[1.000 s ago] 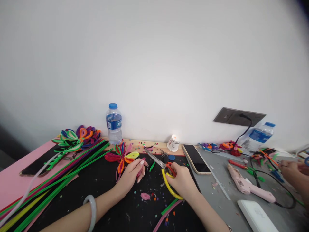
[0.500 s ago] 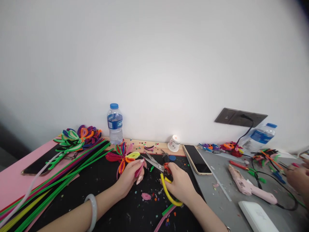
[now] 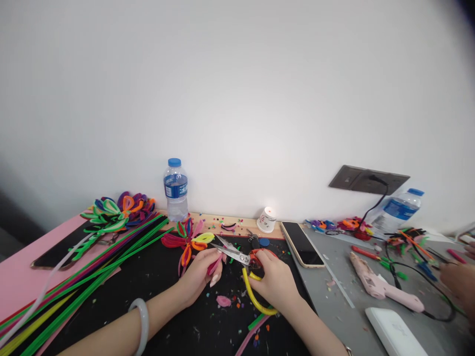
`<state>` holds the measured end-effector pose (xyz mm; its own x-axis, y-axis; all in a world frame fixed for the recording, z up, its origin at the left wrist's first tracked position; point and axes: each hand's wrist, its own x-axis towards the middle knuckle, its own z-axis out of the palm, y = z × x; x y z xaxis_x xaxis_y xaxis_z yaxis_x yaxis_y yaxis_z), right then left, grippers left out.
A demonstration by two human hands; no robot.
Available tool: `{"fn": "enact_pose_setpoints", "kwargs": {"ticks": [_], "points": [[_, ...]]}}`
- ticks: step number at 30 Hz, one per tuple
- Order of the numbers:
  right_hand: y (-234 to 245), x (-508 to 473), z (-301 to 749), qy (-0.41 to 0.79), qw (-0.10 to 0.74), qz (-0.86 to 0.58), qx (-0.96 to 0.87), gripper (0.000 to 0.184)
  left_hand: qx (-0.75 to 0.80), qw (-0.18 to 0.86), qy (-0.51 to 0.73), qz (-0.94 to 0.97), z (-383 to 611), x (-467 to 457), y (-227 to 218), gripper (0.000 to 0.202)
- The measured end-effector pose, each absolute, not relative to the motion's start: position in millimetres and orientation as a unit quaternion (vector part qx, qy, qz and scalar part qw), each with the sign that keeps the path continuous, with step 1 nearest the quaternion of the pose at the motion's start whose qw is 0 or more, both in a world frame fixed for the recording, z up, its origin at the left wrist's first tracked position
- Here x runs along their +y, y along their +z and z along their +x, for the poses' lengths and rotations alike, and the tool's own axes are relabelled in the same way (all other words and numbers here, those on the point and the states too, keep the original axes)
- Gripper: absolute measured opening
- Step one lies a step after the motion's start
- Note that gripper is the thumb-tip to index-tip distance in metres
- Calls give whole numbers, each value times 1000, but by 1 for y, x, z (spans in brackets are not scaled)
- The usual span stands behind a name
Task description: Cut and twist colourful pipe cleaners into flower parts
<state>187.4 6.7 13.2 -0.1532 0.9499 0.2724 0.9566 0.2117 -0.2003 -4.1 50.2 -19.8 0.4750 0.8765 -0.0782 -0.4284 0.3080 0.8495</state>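
Note:
My left hand [image 3: 203,269] pinches a small folded piece of pink pipe cleaner [image 3: 215,263] between its fingers. In my right hand [image 3: 273,281] is a pair of scissors [image 3: 237,255], the blades parted and pointing left at the left fingertips. An orange-red part shows at the scissors' grip, and a yellow loop hangs below the palm, seemingly a handle. Just beyond my left hand lies a multicoloured pipe cleaner flower [image 3: 188,241]. A pink fuzzy scrap [image 3: 223,300] rests on the black mat [image 3: 166,316] between my forearms.
Long pipe cleaners [image 3: 92,277] and finished flowers [image 3: 118,210] lie left. Along the wall stand a water bottle [image 3: 175,190] and a paper cup [image 3: 266,220]. At right are a phone [image 3: 302,244], a pink glue gun [image 3: 384,287], a white box-like device [image 3: 395,331] and another person's hand [image 3: 458,277].
The scissors and my right hand have shifted slightly left, with the blade tips nearer the left fingertips. My left hand keeps its pinch on the pink piece.

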Motion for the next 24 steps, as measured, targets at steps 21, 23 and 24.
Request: {"fn": "enact_pose_setpoints", "kwargs": {"ticks": [21,23,24], "points": [[19,5,189,-9,151,-629,-763,18,338,712,430,439,-2,48,-17,27],[19,5,189,-18,140,-631,-763,16,344,703,426,454,-2,48,-17,28],[19,5,189,-22,135,-632,-763,15,347,700,424,459,-2,48,-18,28]]}}
